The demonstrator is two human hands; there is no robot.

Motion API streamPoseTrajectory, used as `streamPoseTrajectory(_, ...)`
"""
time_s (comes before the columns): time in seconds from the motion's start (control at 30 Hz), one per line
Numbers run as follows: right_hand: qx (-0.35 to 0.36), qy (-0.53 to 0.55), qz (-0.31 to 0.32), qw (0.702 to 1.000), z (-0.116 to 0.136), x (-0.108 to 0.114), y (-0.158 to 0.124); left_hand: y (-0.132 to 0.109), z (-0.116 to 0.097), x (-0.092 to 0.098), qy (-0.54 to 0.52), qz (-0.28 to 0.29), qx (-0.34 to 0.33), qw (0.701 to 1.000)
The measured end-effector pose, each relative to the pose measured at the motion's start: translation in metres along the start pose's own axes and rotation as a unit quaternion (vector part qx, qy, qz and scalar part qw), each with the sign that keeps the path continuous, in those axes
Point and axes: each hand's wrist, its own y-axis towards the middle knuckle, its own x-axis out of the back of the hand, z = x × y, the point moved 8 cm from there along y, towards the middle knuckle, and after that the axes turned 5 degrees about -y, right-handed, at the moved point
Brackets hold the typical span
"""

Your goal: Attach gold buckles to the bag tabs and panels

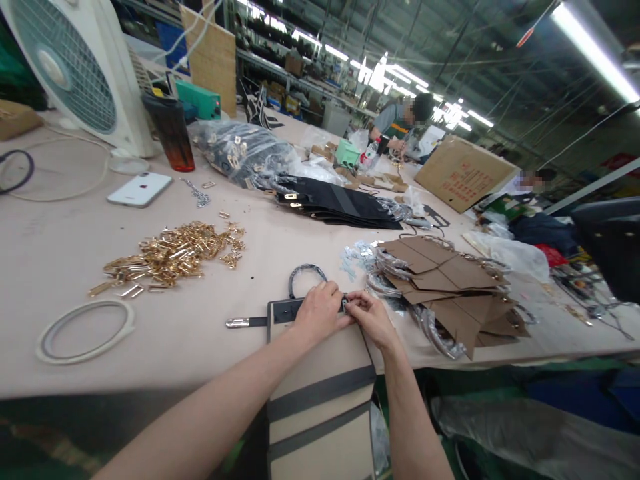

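A beige bag panel (320,360) with dark cross strips lies at the table's front edge, its lower part hanging over. From its dark top band stick out a plastic-wrapped handle (306,268) and, to the left, a short black strap with a metal buckle (237,323). My left hand (320,312) rests on the top band with bent fingers closed together, gripping the panel there. Beside it, my right hand (371,316) pinches a small silvery metal piece (345,305) against the panel's top right corner. Fingers partly hide that piece.
Gold buckles (175,253) lie heaped at left, near a tape roll (85,331), phone (140,189), tumbler (171,133) and fan (75,73). Silver plates (357,257) and brown panels (450,280) lie right; black panels (340,201) behind. A person (400,123) works farther back.
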Motion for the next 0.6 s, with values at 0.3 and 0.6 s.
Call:
streamPoseTrajectory(0.3,0.014,-0.055,-0.013,0.998,0.006,0.0,-0.001,0.001,-0.001,-0.001,0.003,0.014,-0.002,1.0)
streamPoseTrajectory(0.6,0.078,-0.098,-0.129,0.984,0.032,0.036,0.012,-0.001,0.0,0.002,-0.02,0.017,0.012,1.0)
